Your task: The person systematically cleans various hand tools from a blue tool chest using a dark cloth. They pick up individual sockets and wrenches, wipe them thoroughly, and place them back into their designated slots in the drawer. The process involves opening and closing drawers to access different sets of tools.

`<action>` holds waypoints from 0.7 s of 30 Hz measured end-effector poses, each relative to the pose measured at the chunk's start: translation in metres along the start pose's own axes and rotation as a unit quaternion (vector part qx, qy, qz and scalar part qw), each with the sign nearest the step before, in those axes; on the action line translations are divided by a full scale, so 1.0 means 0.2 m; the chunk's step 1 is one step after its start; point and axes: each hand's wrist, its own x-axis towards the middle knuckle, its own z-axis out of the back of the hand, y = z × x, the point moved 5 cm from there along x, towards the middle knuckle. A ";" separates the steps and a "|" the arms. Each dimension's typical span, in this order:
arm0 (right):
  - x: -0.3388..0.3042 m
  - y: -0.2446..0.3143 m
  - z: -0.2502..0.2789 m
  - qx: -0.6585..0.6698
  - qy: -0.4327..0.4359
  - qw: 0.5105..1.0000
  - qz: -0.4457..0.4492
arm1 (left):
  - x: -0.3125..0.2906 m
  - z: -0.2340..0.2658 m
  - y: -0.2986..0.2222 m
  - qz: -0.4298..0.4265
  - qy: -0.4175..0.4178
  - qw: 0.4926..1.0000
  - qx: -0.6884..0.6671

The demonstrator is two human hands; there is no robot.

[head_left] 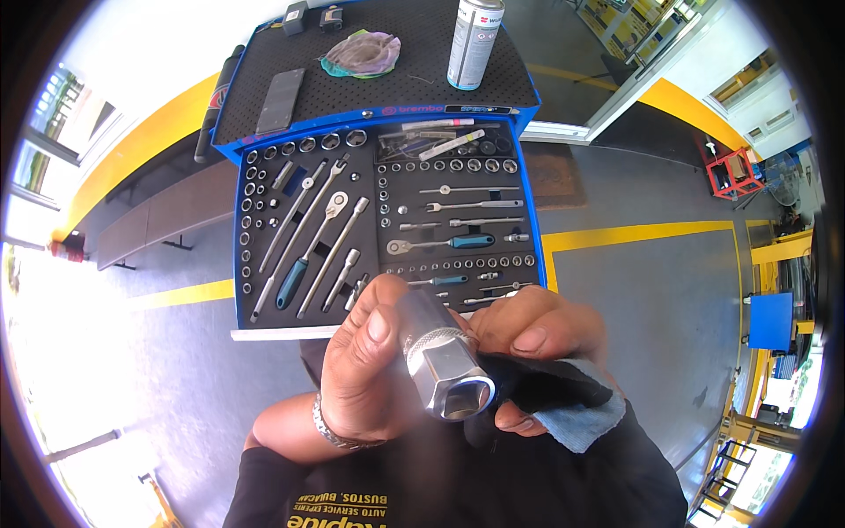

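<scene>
One chrome socket [444, 374], lower centre of frame, gripped in the left hand [365, 356]. One blue-and-black cloth [579, 421], pinched in the right hand [544, 327], just beside it. Done: socket out of the open drawer [286, 334]. Left: wiping, I judge; how much, I cannot tell.

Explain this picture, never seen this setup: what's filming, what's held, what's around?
No machine here: these are a person's two bare hands, seen from a wide fisheye camera worn on the head and looking down, so straight edges bend. The left hand grips a shiny metal socket; the right hand holds a black-and-blue cloth beside it. Beyond, an open blue drawer holds sockets and ratchets. On the cabinet top are a can and a crumpled cloth.
</scene>
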 end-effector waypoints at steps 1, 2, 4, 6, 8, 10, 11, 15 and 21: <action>0.00 0.00 0.00 0.004 -0.001 1.000 0.002 | 0.00 0.00 0.00 0.004 0.005 1.000 -0.006; 0.00 0.01 -0.01 0.008 -0.002 1.000 0.005 | 0.00 -0.01 0.00 0.008 0.010 1.000 -0.012; 0.01 0.02 -0.01 0.014 0.008 1.000 0.006 | 0.00 0.00 0.00 0.016 0.035 0.999 0.005; 0.01 0.03 -0.02 0.009 0.028 1.000 0.005 | -0.01 -0.01 -0.01 0.015 0.040 0.999 0.013; 0.02 0.03 -0.02 0.015 0.033 0.999 0.010 | -0.02 -0.01 -0.01 0.015 0.041 0.999 0.020; 0.02 0.02 -0.03 0.020 0.033 0.999 0.015 | -0.02 -0.01 -0.02 0.016 0.043 0.999 0.026; 0.02 0.02 -0.02 0.025 0.034 0.999 0.014 | -0.02 -0.01 -0.02 0.016 0.046 0.998 0.031; 0.02 0.02 -0.03 0.035 0.036 0.999 0.004 | -0.01 -0.01 -0.01 0.019 0.052 0.998 0.029; 0.01 0.03 0.00 0.007 0.030 1.000 0.007 | 0.01 -0.01 0.00 0.025 0.054 0.996 0.062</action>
